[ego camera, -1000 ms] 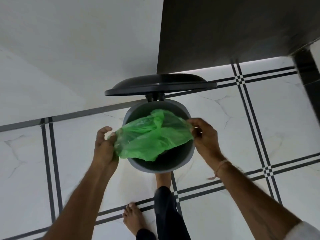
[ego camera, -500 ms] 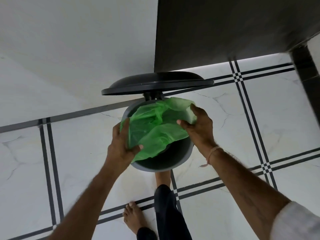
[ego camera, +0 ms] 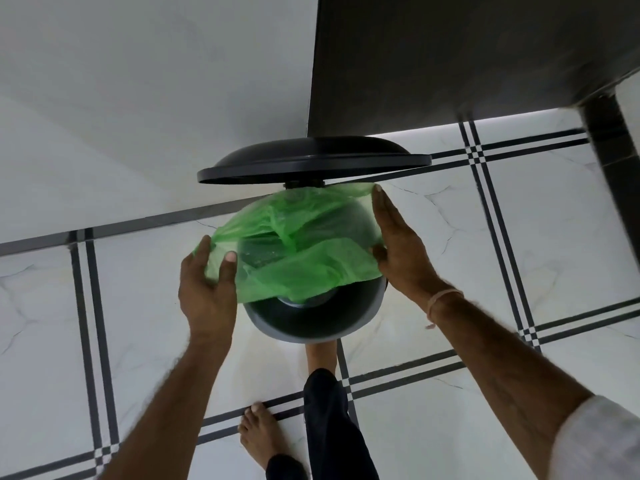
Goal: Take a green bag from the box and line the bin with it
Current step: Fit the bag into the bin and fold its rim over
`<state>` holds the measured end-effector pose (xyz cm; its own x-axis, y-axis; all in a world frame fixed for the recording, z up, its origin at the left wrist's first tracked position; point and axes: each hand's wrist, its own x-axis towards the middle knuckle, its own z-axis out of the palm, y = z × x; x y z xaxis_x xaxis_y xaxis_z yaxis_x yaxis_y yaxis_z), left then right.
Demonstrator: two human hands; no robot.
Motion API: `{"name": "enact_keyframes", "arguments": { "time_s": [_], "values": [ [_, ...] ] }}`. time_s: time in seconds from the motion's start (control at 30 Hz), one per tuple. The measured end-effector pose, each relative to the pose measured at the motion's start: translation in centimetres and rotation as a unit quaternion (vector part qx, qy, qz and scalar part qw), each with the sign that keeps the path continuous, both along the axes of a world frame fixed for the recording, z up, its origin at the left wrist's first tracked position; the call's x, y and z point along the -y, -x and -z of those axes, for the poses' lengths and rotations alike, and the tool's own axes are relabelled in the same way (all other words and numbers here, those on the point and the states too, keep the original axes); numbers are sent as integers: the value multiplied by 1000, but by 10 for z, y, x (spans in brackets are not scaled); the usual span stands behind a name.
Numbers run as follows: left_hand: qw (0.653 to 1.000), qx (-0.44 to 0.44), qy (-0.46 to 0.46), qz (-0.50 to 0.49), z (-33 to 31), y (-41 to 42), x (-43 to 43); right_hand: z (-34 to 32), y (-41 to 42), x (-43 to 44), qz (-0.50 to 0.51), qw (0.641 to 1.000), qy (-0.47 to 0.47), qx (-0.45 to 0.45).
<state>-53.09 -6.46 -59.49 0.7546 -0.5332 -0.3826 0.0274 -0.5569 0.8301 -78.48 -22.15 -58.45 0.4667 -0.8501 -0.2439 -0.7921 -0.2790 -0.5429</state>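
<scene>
Pinches green bag (ego camera: pixel 304 268) hem at 9 o'clock of bin (ego camera: pixel 311 337) rim with left hand (ego camera: pixel 207 289), thumb over film. Stretches it at 3 o'clock with right hand (ego camera: pixel 398 258), fingers straight, thumb tucked under, widening the mouth to clear the rim. Leaves 6 o'clock rim bare.

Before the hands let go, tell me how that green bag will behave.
Likely floppy: the green bag sags in folds between the left hand and the right hand. Probably very light: the film is see-through. It may slide off, since the near bin rim is uncovered.
</scene>
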Motion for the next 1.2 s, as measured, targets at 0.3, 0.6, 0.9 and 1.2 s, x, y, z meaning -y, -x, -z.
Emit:
{"name": "enact_keyframes", "arguments": {
  "time_s": [0.3,0.6,0.9,1.2],
  "values": [
    [982,-45,-122,137,39,-31,40,19,5,32,57,981,-184,-19],
    [979,-73,-110,154,45,-64,48,26,24,38,138,950,-272,67],
    [960,-228,-19,160,34,-37,-6,43,46,-15,189,946,-252,79],
    [958,-285,-24,-28,46,-4,-54,46,47,-79,432,832,-252,241]
  ]
}}
